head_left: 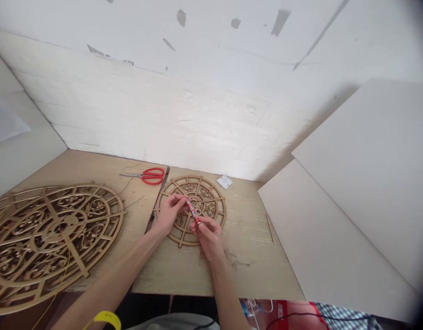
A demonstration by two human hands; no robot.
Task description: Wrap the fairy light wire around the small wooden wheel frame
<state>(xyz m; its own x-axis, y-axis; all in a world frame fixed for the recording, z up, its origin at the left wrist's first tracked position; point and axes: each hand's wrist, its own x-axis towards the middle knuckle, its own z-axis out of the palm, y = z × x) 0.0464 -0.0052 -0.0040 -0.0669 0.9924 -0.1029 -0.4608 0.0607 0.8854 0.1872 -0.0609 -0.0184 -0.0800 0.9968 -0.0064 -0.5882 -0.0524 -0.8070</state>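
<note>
Between my two hands is a small slim tube point(192, 211) with red and white print, tilted above a round openwork wooden panel point(184, 240). The fingertips of my left hand point(172, 209) pinch its upper end. Lower down, my right hand point(209, 233) grips the other end with thumb and fingers. The panel has ring bands, spokes and scroll patterns and lies flat on the table point(246, 256); my hands and the tube hide part of it. What the tube contains cannot be made out.
Larger round wooden panels point(119, 220) are stacked at the left, with wires and a yellow string across them. Red-handled scissors point(153, 176) lie behind. A small white packet point(224, 181) and a thin stick point(270, 229) lie to the right, beside large white boards point(301, 211).
</note>
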